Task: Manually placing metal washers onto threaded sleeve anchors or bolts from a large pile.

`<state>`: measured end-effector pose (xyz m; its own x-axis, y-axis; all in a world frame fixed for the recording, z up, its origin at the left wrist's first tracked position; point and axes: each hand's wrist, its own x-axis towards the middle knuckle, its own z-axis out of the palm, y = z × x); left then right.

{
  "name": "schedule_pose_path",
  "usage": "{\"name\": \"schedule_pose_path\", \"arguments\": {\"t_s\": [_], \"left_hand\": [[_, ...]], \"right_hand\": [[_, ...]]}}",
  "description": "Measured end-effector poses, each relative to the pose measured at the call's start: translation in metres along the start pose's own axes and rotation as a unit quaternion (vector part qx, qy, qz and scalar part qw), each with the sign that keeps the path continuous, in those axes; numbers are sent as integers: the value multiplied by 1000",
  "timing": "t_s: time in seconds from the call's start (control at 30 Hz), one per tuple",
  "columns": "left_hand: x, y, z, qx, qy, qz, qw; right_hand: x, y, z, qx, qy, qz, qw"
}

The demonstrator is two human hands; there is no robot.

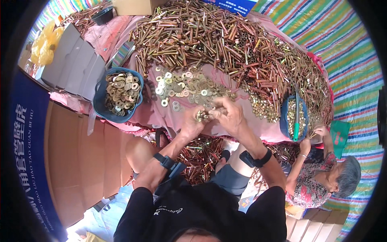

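Note:
My left hand (194,119) is closed around a few small metal fasteners (202,116), whose ends poke out by the fingertips. Close against it, my right hand (230,115) pinches with thumb and forefinger at a small brassy piece (213,108); its exact kind is too small to tell. Both hands meet above the pink cloth (189,129). Just beyond them lies a spread of flat round washers (185,86), silvery and yellowish. A big heap of long expansion bolts (197,34) covers the far part of the cloth.
A blue basket of washers (123,94) stands left; a blue basket of nuts (294,117) stands right, beside loose nuts (264,107). A co-worker (314,177) handles small parts at the right. Cardboard boxes (76,161) line the left. More bolts (197,159) lie below.

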<state>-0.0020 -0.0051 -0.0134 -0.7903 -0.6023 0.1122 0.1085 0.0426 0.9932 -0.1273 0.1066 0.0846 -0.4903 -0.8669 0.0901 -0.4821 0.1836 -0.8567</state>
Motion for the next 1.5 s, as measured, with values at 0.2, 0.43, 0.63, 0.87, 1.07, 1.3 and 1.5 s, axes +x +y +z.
{"name": "schedule_pose_path", "arguments": {"t_s": [0.2, 0.43, 0.63, 0.87, 1.07, 1.3, 1.5], "left_hand": [[6, -5, 2, 4, 60, 116, 991], [1, 9, -2, 126, 103, 152, 975], [-3, -5, 10, 90, 132, 166, 973], [-4, -6, 13, 87, 133, 125, 979], [2, 1, 13, 66, 118, 175, 975], [1, -11, 13, 45, 98, 175, 979], [-8, -3, 8, 52, 78, 214, 972]], "right_hand": [[-7, 40, -29, 123, 81, 31, 989], [1, 43, -20, -1, -23, 220, 975], [41, 56, -5, -275, 11, -35, 961], [40, 61, -5, -243, 71, -46, 966], [9, 10, -22, 182, 16, 195, 964], [1, 3, 1, 187, 17, 201, 962], [-8, -7, 11, 92, 56, 145, 984]]}}
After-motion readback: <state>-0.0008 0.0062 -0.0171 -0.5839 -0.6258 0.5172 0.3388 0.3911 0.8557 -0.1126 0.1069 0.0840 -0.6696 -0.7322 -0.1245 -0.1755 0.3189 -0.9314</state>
